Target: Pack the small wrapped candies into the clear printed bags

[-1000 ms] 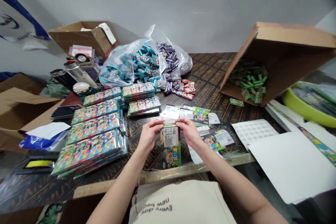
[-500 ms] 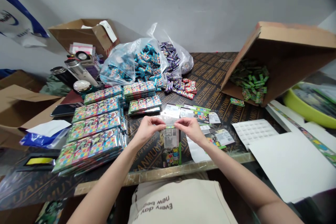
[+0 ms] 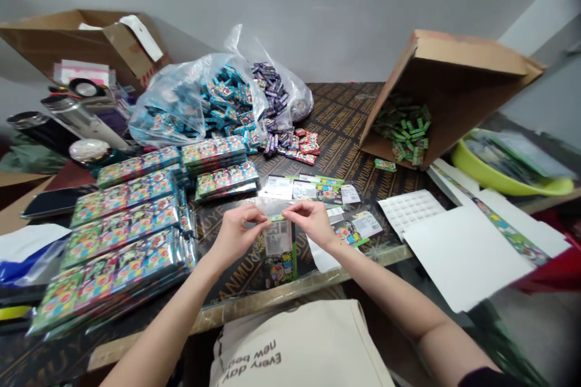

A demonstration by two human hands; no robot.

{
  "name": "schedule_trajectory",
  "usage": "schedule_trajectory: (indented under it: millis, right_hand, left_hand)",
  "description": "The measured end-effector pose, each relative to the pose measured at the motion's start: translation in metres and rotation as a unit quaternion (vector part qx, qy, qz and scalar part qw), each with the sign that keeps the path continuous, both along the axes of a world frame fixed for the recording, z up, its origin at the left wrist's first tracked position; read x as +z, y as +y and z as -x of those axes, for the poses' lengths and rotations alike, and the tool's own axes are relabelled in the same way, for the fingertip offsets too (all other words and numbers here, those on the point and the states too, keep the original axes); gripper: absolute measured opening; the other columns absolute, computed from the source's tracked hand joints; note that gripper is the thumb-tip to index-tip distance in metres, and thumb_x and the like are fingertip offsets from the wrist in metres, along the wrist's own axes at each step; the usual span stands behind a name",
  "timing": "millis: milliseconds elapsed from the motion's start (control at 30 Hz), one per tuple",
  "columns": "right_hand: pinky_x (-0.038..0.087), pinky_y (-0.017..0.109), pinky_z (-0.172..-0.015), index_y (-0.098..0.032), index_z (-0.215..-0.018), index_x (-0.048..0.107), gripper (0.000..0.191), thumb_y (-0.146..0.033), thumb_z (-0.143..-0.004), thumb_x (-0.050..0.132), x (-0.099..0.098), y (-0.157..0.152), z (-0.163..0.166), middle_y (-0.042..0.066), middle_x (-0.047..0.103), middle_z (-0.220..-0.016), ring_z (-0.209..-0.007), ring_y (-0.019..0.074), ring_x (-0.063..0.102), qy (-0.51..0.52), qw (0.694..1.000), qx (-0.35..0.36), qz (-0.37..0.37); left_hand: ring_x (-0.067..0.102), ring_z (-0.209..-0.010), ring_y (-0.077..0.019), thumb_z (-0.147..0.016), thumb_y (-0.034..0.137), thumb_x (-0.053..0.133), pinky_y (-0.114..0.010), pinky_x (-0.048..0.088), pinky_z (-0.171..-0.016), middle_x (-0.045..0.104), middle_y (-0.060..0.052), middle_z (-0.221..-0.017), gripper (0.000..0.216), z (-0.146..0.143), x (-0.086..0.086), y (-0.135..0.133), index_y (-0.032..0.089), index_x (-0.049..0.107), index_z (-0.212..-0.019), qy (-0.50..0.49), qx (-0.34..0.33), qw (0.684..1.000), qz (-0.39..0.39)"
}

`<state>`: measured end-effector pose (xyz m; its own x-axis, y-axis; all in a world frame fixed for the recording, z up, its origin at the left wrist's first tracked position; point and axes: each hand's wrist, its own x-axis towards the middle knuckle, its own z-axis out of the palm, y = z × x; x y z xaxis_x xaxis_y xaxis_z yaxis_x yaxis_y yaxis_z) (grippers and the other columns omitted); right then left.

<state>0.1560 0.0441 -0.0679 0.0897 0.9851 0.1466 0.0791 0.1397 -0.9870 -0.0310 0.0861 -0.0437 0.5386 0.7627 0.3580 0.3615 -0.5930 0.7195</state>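
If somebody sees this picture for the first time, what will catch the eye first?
Probably the two hands, left and right, pinching the top of a clear packet at the table's near edge. Next, the colourful packs stacked at the left, and the tipped box spilling green candies at the right.

- Counter [image 3: 345, 127] was dark printed plywood
- On it lay stacked candy packs [image 3: 122, 224], two candy bags [image 3: 204, 103], a tipped carton [image 3: 436, 97], white sheets [image 3: 458, 254]

Upside down to you, the cloth bag [image 3: 299, 344] reads "Every day new beg…"; the tabletop [image 3: 345, 133] repeats a partly legible "…UNYUANMUYE" print.
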Motion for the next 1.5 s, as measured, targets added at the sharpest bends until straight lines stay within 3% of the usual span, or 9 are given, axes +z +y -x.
schedule_trajectory:
  millis: [167,267,433,700,933,1000,1100,1233,1500]
  right_hand:
    - [0.043,0.034,-0.086,-0.024,-0.092,0.068,0.025,-0.037,-0.084,0.049,0.005,0.001,-0.017,0.003,0.067,-0.097,-0.094,0.0191,0.06,-0.096,0.987,0.115,-0.053]
    - [0.038,0.036,-0.09,-0.025,-0.108,0.061,0.027,-0.032,-0.086,0.047,-0.005,0.011,-0.052,0.004,0.061,-0.109,-0.103,0.0195,0.053,-0.238,0.967,0.078,-0.049]
    - [0.035,0.038,-0.079,-0.02,-0.084,0.069,0.011,-0.024,-0.077,0.061,-0.051,0.029,-0.109,0.008,0.06,-0.089,-0.094,0.0241,0.049,-0.529,0.848,0.007,0.037]
    - [0.033,0.031,-0.077,-0.017,-0.071,0.066,0.015,-0.015,-0.08,0.055,-0.083,0.016,-0.108,0.006,0.058,-0.079,-0.085,0.0197,0.049,-0.559,0.828,0.038,0.014]
    - [0.034,0.029,-0.071,-0.016,-0.071,0.059,0.014,-0.011,-0.079,0.049,-0.067,0.004,-0.102,0.005,0.06,-0.07,-0.071,0.0173,0.052,-0.54,0.839,0.057,0.005]
    - [0.035,0.029,-0.069,-0.016,-0.071,0.058,0.01,-0.014,-0.078,0.051,-0.045,0.008,-0.096,0.004,0.06,-0.068,-0.07,0.0171,0.053,-0.515,0.856,0.047,0.007]
    - [0.038,0.027,-0.069,-0.017,-0.076,0.055,0.01,-0.023,-0.081,0.05,0.001,0.015,-0.071,0.005,0.062,-0.081,-0.078,0.0171,0.055,-0.359,0.933,0.036,0.001]
    - [0.04,0.025,-0.07,-0.017,-0.072,0.053,0.017,-0.032,-0.078,0.056,0.045,0.023,-0.022,0.005,0.061,-0.092,-0.089,0.0169,0.056,-0.137,0.979,0.149,0.02]
    - [0.035,0.022,-0.055,-0.014,-0.065,0.055,0.023,-0.035,-0.07,0.064,0.03,0.034,0.01,-0.002,0.055,-0.061,-0.057,0.0094,0.048,-0.084,0.972,0.206,0.08]
  left_hand:
    - [0.054,-0.07,-0.0155,-0.081,0.025,0.051,-0.026,0.042,-0.064,0.058,-0.004,-0.074,0.015,0.002,-0.001,-0.003,0.019,0.065,-0.079,0.07,0.0,0.996,-0.047]
    - [0.052,-0.072,-0.016,-0.084,0.025,0.045,-0.026,0.041,-0.064,0.053,-0.003,-0.075,0.024,0.003,-0.001,-0.004,0.023,0.066,-0.095,0.114,-0.016,0.991,-0.062]
    - [0.05,-0.071,-0.0152,-0.084,0.024,0.046,-0.026,0.04,-0.063,0.051,-0.003,-0.075,0.024,0.0,-0.005,-0.002,0.024,0.067,-0.094,0.101,-0.019,0.993,-0.057]
    - [0.048,-0.072,-0.015,-0.084,0.021,0.045,-0.027,0.04,-0.065,0.049,-0.003,-0.076,0.022,-0.003,-0.01,-0.006,0.018,0.066,-0.091,0.076,0.015,0.996,-0.037]
    - [0.049,-0.076,-0.0166,-0.081,0.017,0.049,-0.027,0.039,-0.067,0.05,-0.003,-0.076,0.013,-0.003,-0.009,-0.009,0.017,0.062,-0.084,0.066,0.04,0.997,-0.025]
    - [0.05,-0.075,-0.0165,-0.081,0.017,0.05,-0.027,0.039,-0.067,0.051,-0.003,-0.075,0.012,-0.004,-0.01,-0.01,0.017,0.061,-0.081,0.055,0.046,0.997,-0.028]
    - [0.05,-0.074,-0.0163,-0.079,0.014,0.05,-0.027,0.039,-0.066,0.051,-0.003,-0.072,0.012,-0.006,-0.011,-0.011,0.016,0.06,-0.073,0.044,0.052,0.997,-0.036]
    - [0.051,-0.074,-0.0162,-0.076,0.013,0.05,-0.027,0.039,-0.066,0.051,-0.003,-0.073,0.011,-0.009,-0.007,-0.016,0.016,0.059,-0.07,0.03,0.072,0.997,-0.026]
    - [0.051,-0.072,-0.0168,-0.07,0.024,0.059,-0.029,0.039,-0.068,0.05,-0.001,-0.069,0.007,-0.01,-0.005,-0.022,0.017,0.06,-0.07,0.027,0.123,0.991,-0.042]
